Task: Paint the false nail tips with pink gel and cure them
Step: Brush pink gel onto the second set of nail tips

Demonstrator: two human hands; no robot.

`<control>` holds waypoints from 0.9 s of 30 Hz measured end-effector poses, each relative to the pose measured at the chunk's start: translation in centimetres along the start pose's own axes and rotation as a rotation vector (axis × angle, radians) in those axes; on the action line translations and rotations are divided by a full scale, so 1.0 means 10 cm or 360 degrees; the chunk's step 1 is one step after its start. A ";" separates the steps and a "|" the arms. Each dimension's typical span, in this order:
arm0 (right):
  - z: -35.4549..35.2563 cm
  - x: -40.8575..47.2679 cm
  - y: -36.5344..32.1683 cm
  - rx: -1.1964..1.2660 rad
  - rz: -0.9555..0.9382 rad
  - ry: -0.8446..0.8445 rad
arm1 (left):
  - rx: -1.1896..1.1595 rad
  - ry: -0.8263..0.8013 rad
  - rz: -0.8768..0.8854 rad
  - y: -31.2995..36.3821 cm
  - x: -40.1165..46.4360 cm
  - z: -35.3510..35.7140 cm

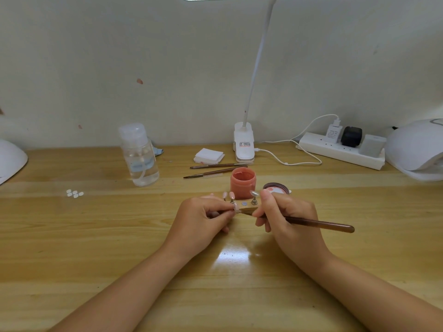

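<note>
My left hand (206, 215) pinches a nail tip (236, 207) just before gel jar (243, 183); right hand (285, 215) grips brush (318, 224), bristles touching tip.

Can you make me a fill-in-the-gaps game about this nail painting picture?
1. The right hand holds a long brown ____.
2. The open jar behind the hands is full of ____ gel.
3. The jar's lid lies to the ____ of the jar.
4. The left hand pinches a small nail ____ near the wooden stand.

Missing words: brush; pink; right; tip
</note>
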State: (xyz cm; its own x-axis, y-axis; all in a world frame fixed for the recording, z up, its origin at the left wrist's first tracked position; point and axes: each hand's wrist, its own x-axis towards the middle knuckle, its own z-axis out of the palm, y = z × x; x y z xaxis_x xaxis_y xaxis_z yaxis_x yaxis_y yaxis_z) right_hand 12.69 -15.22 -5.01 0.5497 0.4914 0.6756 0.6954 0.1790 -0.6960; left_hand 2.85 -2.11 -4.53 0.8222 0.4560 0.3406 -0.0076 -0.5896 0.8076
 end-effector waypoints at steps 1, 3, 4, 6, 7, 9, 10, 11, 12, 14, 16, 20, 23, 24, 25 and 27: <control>-0.01 -0.01 0.00 0.0025 0.0002 0.0002 | -0.0005 -0.0002 -0.0005 -0.01 0.00 0.00; -0.02 -0.01 0.00 0.0069 0.0013 0.0017 | -0.0003 -0.0002 -0.0006 -0.01 0.00 0.01; -0.01 -0.01 0.00 0.0080 0.0017 0.0025 | 0.0004 0.0000 -0.0003 -0.01 0.00 0.01; 0.00 0.01 0.01 0.0051 0.0017 0.0030 | 0.0023 0.0005 0.0010 0.00 0.00 0.00; 0.00 0.02 0.01 0.0022 0.0013 0.0024 | 0.0031 0.0008 0.0017 0.00 0.00 0.00; 0.01 0.02 0.01 -0.0028 0.0002 0.0000 | 0.0036 0.0016 0.0024 0.01 0.00 -0.01; 0.01 0.02 0.01 -0.0042 0.0002 -0.0011 | 0.0033 0.0020 0.0022 0.01 0.00 -0.01; 0.01 0.02 0.01 -0.0049 0.0004 -0.0020 | 0.0027 0.0023 0.0019 0.01 0.00 -0.01; 0.00 0.01 0.01 -0.0051 0.0001 -0.0026 | 0.0019 0.0023 0.0015 0.00 0.01 0.00; -0.02 -0.01 0.00 -0.0045 -0.0030 -0.0020 | 0.0012 0.0011 0.0011 -0.01 0.01 0.01; -0.02 -0.01 -0.01 -0.0015 -0.0050 0.0013 | 0.0016 0.0005 0.0019 -0.01 0.01 0.00; 0.00 0.02 -0.01 -0.0040 -0.0043 0.0048 | 0.0023 0.0003 0.0045 0.00 0.01 -0.01; 0.01 0.03 0.00 -0.0089 -0.0032 0.0015 | 0.0050 -0.0003 0.0052 0.00 0.01 -0.02; 0.01 0.02 0.00 -0.0082 -0.0024 0.0006 | 0.0051 -0.0003 0.0049 0.00 0.01 -0.02; 0.00 0.01 0.00 -0.0066 -0.0027 0.0003 | 0.0052 -0.0002 0.0044 0.00 0.01 -0.02; -0.01 -0.01 0.00 -0.0033 -0.0055 0.0015 | 0.0061 0.0000 0.0039 0.00 0.01 -0.02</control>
State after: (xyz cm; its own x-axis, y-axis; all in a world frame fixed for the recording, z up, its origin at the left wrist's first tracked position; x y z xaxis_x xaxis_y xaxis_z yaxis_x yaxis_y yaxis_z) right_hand 12.69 -15.37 -5.02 0.5294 0.4771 0.7015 0.7235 0.1779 -0.6670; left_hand 2.83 -1.98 -4.39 0.8219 0.4415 0.3601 -0.0057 -0.6256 0.7801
